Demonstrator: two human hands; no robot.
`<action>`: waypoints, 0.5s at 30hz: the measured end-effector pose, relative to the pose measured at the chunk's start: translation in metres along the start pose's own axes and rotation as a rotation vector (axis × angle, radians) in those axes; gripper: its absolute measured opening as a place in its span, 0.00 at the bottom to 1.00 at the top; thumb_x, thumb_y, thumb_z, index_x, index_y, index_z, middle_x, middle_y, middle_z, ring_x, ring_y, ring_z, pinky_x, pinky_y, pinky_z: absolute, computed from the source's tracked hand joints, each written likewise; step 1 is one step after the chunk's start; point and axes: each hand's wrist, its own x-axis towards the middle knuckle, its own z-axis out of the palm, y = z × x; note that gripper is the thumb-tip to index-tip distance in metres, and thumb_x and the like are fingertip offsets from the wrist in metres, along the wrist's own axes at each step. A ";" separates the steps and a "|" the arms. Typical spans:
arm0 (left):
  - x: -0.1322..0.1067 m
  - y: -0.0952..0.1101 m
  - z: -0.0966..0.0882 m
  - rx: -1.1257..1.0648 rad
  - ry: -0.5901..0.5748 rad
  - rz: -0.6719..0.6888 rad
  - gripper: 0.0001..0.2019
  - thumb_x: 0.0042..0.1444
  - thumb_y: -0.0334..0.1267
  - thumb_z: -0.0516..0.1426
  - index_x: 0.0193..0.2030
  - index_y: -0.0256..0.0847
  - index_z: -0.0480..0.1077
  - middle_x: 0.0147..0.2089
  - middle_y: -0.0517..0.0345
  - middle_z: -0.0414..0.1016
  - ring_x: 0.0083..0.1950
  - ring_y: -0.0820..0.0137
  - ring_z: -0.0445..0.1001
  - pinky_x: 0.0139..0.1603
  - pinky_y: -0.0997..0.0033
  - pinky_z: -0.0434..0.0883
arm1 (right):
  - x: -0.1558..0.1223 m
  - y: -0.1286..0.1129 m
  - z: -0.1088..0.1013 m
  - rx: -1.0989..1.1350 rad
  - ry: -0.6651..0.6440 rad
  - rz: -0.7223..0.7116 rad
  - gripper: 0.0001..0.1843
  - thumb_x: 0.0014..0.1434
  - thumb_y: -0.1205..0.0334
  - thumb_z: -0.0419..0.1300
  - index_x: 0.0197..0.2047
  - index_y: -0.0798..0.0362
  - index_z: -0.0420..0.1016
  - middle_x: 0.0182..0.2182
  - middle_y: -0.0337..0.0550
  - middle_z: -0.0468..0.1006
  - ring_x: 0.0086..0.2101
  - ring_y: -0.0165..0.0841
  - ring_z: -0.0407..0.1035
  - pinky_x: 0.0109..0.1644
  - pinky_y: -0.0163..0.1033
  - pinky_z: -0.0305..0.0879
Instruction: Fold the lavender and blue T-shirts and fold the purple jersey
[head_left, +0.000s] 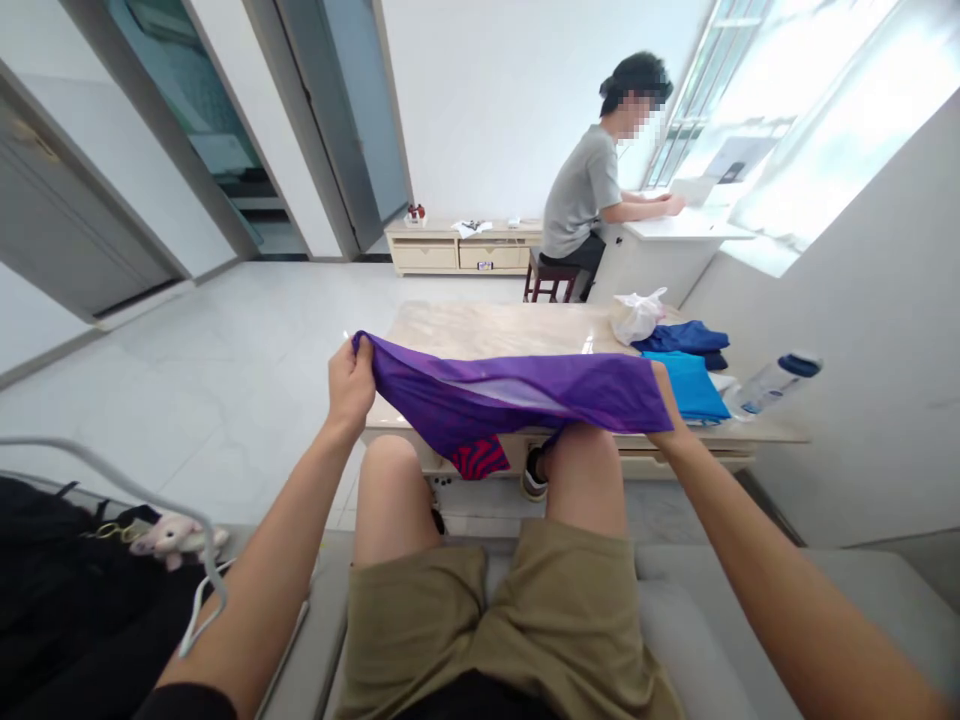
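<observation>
A purple garment (517, 395) with a red-striped part hanging below is stretched out flat above my knees, in front of a low marble table (480, 330). My left hand (350, 382) is closed round its left edge. My right hand (664, 405) grips the right edge, its fingers mostly hidden behind the cloth. I sit on a grey sofa (750, 620) in khaki shorts.
On the table's right lie folded blue garments (686, 350), a white plastic bag (637, 315) and a water bottle (772, 383). A person in a grey shirt (581, 195) sits at a white desk at the back. A black bag (67, 590) and a white hanger (135, 500) lie at my left.
</observation>
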 end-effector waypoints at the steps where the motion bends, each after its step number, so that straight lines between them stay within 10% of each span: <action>1: 0.009 0.003 -0.002 -0.007 0.051 0.001 0.27 0.70 0.63 0.60 0.31 0.42 0.66 0.27 0.66 0.63 0.30 0.73 0.60 0.30 0.72 0.61 | 0.006 -0.002 -0.004 0.077 0.015 0.042 0.19 0.65 0.46 0.62 0.40 0.52 0.86 0.35 0.49 0.86 0.40 0.47 0.81 0.47 0.51 0.81; 7: 0.051 0.047 -0.033 -0.065 0.234 0.224 0.25 0.74 0.62 0.58 0.37 0.41 0.69 0.32 0.64 0.68 0.34 0.73 0.63 0.35 0.73 0.65 | 0.031 -0.024 -0.069 0.185 0.304 0.116 0.16 0.61 0.47 0.66 0.35 0.51 0.84 0.30 0.42 0.81 0.35 0.38 0.75 0.44 0.42 0.74; 12: -0.045 0.033 -0.025 0.047 -0.166 0.022 0.27 0.66 0.67 0.61 0.35 0.42 0.74 0.29 0.61 0.73 0.30 0.70 0.70 0.30 0.70 0.68 | -0.005 0.024 -0.059 0.035 0.160 0.400 0.21 0.56 0.58 0.64 0.16 0.49 0.62 0.16 0.37 0.62 0.24 0.34 0.62 0.29 0.39 0.60; 15: -0.100 0.020 -0.002 -0.007 -0.343 -0.198 0.25 0.67 0.64 0.60 0.33 0.43 0.74 0.24 0.63 0.70 0.24 0.70 0.70 0.24 0.71 0.69 | 0.019 0.044 -0.040 0.219 0.173 0.739 0.14 0.60 0.64 0.62 0.23 0.50 0.71 0.18 0.40 0.69 0.21 0.35 0.65 0.27 0.41 0.64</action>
